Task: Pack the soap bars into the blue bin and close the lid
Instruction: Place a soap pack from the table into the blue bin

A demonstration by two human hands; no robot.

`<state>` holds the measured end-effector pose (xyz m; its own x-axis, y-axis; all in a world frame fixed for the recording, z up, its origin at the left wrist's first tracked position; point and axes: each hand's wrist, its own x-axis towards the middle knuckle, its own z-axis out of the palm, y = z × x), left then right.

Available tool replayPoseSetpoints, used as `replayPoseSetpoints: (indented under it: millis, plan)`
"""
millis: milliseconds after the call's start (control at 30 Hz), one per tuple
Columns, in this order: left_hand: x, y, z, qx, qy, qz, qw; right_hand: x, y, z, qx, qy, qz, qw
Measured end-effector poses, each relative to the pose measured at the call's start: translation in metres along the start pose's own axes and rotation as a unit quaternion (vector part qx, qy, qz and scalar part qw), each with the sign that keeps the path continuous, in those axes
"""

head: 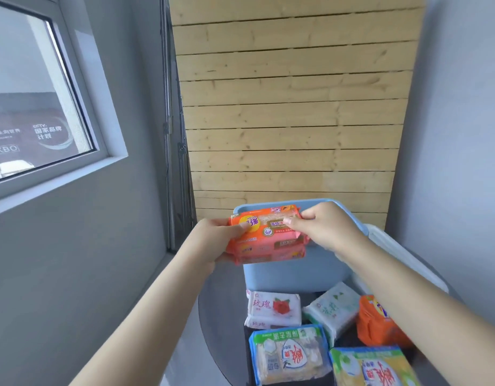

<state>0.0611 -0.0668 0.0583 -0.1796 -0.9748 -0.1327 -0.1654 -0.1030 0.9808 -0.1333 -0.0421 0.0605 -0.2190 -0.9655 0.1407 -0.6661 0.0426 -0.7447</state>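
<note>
With the left hand (221, 240) and right hand (321, 227) each gripping one end of the orange plastic-wrapped soap multipack (267, 235) held above the open pale-blue plastic bin (293, 270), keep it level, lower it flat inside, then release both grips.

Looked like a small staged room rather than a lived-in home. Had plain grey painted walls (73, 274), a pale horizontal wooden plank panel (291, 107), and a grey-framed interior window (45, 107) with printed lettering behind the glass.
</note>
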Motion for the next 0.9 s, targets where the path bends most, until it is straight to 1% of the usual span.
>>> replayPoseSetpoints:
  millis: [167,267,434,534,700,801,867,901]
  plan:
    - [0.040,0.028,0.025,0.014,-0.017,0.002,1.000,0.033,0.009,-0.025,0.002,0.026,0.011,1.000]
    - [0.074,0.035,0.039,0.029,-0.015,-0.018,0.999,0.058,0.017,-0.029,-0.001,0.033,0.035,0.999]
    - [0.129,0.028,0.049,0.072,0.005,-0.051,0.996,0.105,0.040,-0.010,0.028,-0.008,0.092,0.995]
    - [0.154,0.016,0.050,0.140,0.027,-0.048,0.989,0.131,0.053,0.010,0.055,-0.043,0.132,0.989]
    - [0.176,-0.003,0.053,0.296,0.028,-0.002,0.955,0.159,0.069,0.032,0.077,-0.092,0.186,0.975]
    - [0.180,-0.005,0.056,0.417,0.014,0.013,0.909,0.164,0.073,0.038,0.064,-0.110,0.191,0.973]
    - [0.179,-0.006,0.057,0.467,-0.005,0.010,0.884,0.163,0.076,0.041,0.057,-0.111,0.191,0.974]
    - [0.178,-0.006,0.058,0.479,-0.009,0.014,0.878,0.163,0.076,0.042,0.049,-0.110,0.190,0.974]
